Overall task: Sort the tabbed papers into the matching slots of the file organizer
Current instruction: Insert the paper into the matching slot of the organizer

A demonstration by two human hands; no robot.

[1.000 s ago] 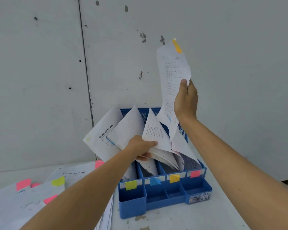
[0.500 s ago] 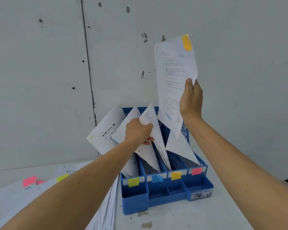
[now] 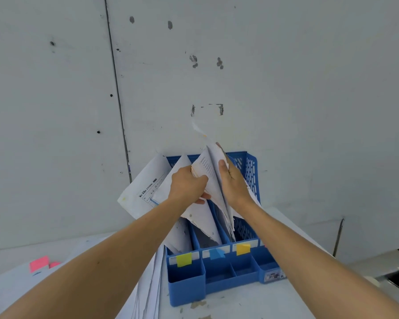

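Loose stack of tabbed papers (image 3: 148, 293) flat, just left of file organizer (image 3: 217, 280). Yellow, blue, orange labels on organizer front. Over slots: L hand (image 3: 188, 183) curled round filed sheets (image 3: 200, 217); R hand (image 3: 233, 180) pinching tabbed sheet (image 3: 215, 155), lower edge in orange-label slot.

The right hand (image 3: 232, 185) has lowered the orange-tabbed sheet (image 3: 214, 155) from overhead down into the file organizer (image 3: 186, 284).
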